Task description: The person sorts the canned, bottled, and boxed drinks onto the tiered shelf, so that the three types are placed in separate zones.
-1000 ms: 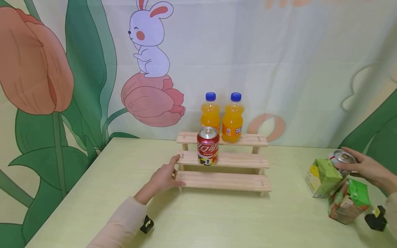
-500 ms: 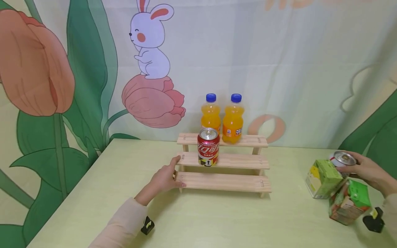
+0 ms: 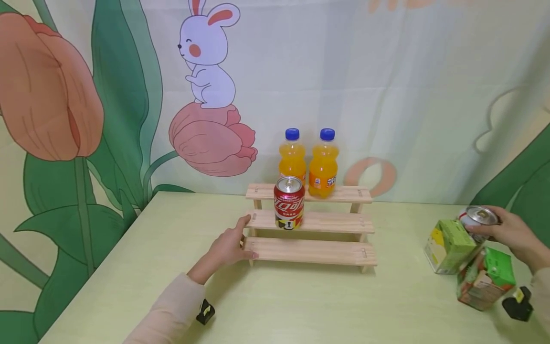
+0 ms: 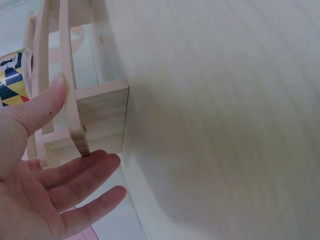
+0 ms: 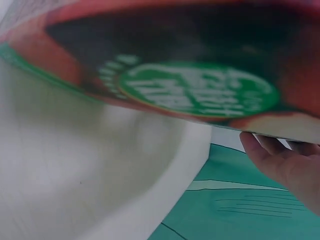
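My left hand (image 3: 225,243) grips the left end of a three-step wooden shelf (image 3: 309,251); its thumb lies on a plank (image 4: 67,75) and the other fingers pass around the end. On the middle step stands a red cola can (image 3: 289,205). Two orange soda bottles with blue caps, a left one (image 3: 292,155) partly behind the can and a right one (image 3: 323,172), occupy the top step. At the far right, my right hand (image 3: 513,234) holds a silver-topped can (image 3: 479,217) by its upper part. Its lower part is hidden behind a green drink carton (image 3: 449,246).
A red and green drink carton (image 3: 485,282) stands in front of the right hand and fills the top of the right wrist view. Behind the pale table (image 3: 301,306) hangs a printed curtain (image 3: 412,119) with tulips and a rabbit.
The silver-topped can and my right hand have shifted very slightly to the right. My left hand keeps its place at the shelf, and the other drinks have not moved.
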`<state>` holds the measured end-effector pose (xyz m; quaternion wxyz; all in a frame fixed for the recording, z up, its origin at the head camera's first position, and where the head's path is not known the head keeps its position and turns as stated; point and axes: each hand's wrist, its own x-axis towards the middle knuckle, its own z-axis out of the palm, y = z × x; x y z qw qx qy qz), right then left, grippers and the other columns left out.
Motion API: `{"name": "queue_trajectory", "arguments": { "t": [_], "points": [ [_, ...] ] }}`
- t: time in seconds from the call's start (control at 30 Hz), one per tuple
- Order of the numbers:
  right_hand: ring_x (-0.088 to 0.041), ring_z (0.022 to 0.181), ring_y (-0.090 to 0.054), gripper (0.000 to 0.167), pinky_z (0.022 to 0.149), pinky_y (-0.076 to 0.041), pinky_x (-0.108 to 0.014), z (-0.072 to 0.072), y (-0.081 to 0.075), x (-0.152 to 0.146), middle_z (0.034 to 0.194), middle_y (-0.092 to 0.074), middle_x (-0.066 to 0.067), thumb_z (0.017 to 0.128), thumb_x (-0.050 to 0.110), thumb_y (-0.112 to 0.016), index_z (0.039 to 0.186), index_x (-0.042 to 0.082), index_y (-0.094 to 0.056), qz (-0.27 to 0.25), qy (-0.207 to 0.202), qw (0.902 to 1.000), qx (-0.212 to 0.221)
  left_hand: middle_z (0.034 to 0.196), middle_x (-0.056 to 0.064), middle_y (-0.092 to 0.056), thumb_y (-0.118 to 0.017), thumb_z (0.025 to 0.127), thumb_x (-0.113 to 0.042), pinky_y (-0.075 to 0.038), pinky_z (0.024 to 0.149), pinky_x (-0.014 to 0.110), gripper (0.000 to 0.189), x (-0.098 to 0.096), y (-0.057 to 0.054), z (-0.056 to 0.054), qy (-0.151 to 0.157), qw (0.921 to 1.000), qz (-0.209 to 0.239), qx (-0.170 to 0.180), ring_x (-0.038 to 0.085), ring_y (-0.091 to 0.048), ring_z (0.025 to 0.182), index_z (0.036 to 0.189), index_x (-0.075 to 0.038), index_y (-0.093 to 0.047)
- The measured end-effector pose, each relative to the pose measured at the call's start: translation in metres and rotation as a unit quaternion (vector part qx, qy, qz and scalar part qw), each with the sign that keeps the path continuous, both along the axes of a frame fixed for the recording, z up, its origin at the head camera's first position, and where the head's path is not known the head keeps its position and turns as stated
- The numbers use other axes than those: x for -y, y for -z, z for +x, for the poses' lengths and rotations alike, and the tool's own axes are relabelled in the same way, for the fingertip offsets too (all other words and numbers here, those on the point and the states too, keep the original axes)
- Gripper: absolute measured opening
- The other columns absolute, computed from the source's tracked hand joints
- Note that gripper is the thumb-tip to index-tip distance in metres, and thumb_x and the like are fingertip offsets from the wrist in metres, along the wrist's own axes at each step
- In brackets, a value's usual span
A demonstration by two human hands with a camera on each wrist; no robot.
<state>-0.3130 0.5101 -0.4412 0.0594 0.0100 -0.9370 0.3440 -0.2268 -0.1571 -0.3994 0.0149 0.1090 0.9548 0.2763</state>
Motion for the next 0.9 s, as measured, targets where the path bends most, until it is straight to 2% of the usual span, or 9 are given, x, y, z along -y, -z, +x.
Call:
{"name": "queue_trajectory", "arguments": {
  "t": [0.03,0.13,0.2,0.3,0.47,0.5,0.6,0.7,0.9],
  "points": [
    [-0.006,0.078,-0.051,0.083,0.054,-0.045,-0.032,0.002,-0.004,0.002,0.108,-0.048,-0.011,0.079,0.044,-0.066,0.139,0.003,-0.027,-0.003,0.012,0.9999,-0.003,0.097,0.015,-0.061,-0.081,0.068,-0.024,-0.044,0.061,0.031,0.096,0.0,0.0,0.0,0.0,1.0,0.0,0.0,0.017,-0.055,0.073,0.142,-0.007,-0.022],
    [-0.009,0.078,-0.051,0.078,0.056,-0.045,-0.033,0.023,-0.036,0.03,0.109,-0.048,-0.018,0.083,0.036,-0.065,0.138,-0.003,-0.026,-0.009,0.012,0.9999,0.0,0.096,0.015,-0.061,-0.081,0.068,-0.024,-0.044,0.06,0.031,0.096,-0.001,-0.001,0.001,0.001,1.0,-0.001,-0.003,0.017,-0.055,0.072,0.142,-0.007,-0.023],
    [-0.003,0.076,-0.049,0.078,0.057,-0.044,-0.03,0.043,-0.064,0.055,0.113,-0.043,-0.028,0.086,0.029,-0.064,0.137,-0.012,-0.021,-0.018,0.003,0.9998,0.007,0.095,0.015,-0.061,-0.081,0.067,-0.024,-0.044,0.06,0.031,0.096,-0.001,-0.002,0.001,0.002,1.0,-0.002,-0.005,0.018,-0.055,0.072,0.142,-0.007,-0.023],
    [0.011,0.071,-0.041,0.077,0.056,-0.044,-0.026,0.054,-0.081,0.068,0.114,-0.043,-0.026,0.088,0.03,-0.061,0.138,-0.012,-0.02,-0.006,0.003,1.0,-0.001,0.095,0.016,-0.061,-0.081,0.067,-0.024,-0.044,0.061,0.031,0.096,-0.001,-0.002,0.0,0.001,1.0,-0.003,-0.005,0.018,-0.055,0.073,0.142,-0.007,-0.022],
    [0.01,0.071,-0.04,0.076,0.055,-0.043,-0.025,0.058,-0.093,0.071,0.113,-0.043,-0.025,0.088,0.03,-0.061,0.138,-0.01,-0.02,-0.009,0.007,0.9998,-0.018,0.097,0.016,-0.061,-0.081,0.068,-0.024,-0.045,0.061,0.031,0.096,-0.003,-0.002,0.0,0.0,1.0,-0.003,0.001,0.018,-0.055,0.074,0.142,-0.007,-0.022],
    [0.009,0.07,-0.039,0.076,0.055,-0.042,-0.024,0.062,-0.1,0.078,0.114,-0.038,-0.032,0.088,0.027,-0.06,0.135,-0.017,-0.019,-0.012,0.005,0.9998,-0.016,0.097,0.016,-0.061,-0.081,0.068,-0.024,-0.045,0.061,0.031,0.096,-0.003,-0.002,0.0,-0.001,1.0,-0.002,0.002,0.018,-0.055,0.074,0.142,-0.007,-0.022],
    [0.006,0.073,-0.038,0.077,0.055,-0.04,-0.022,0.066,-0.109,0.085,0.115,-0.037,-0.033,0.088,0.028,-0.06,0.135,-0.017,-0.019,-0.008,0.016,0.9997,-0.019,0.098,0.016,-0.06,-0.081,0.068,-0.023,-0.044,0.061,0.031,0.096,-0.002,-0.002,0.001,-0.003,1.0,0.0,0.003,0.019,-0.055,0.074,0.142,-0.007,-0.022],
    [-0.001,0.077,-0.04,0.077,0.055,-0.04,-0.022,0.067,-0.114,0.086,0.118,-0.037,-0.033,0.088,0.029,-0.06,0.135,-0.016,-0.019,-0.005,0.026,0.9995,-0.02,0.097,0.016,-0.061,-0.081,0.068,-0.023,-0.044,0.061,0.031,0.096,-0.002,-0.002,0.001,-0.004,1.0,0.001,0.001,0.018,-0.055,0.073,0.142,-0.007,-0.022],
    [0.002,0.076,-0.039,0.078,0.056,-0.041,-0.023,0.067,-0.122,0.083,0.118,-0.037,-0.032,0.087,0.031,-0.061,0.134,-0.016,-0.021,0.001,0.031,0.9994,-0.017,0.098,0.016,-0.061,-0.081,0.068,-0.022,-0.045,0.06,0.031,0.097,-0.002,-0.002,0.001,-0.002,1.0,0.005,0.001,0.019,-0.056,0.075,0.142,-0.006,-0.022]
  ]
}}
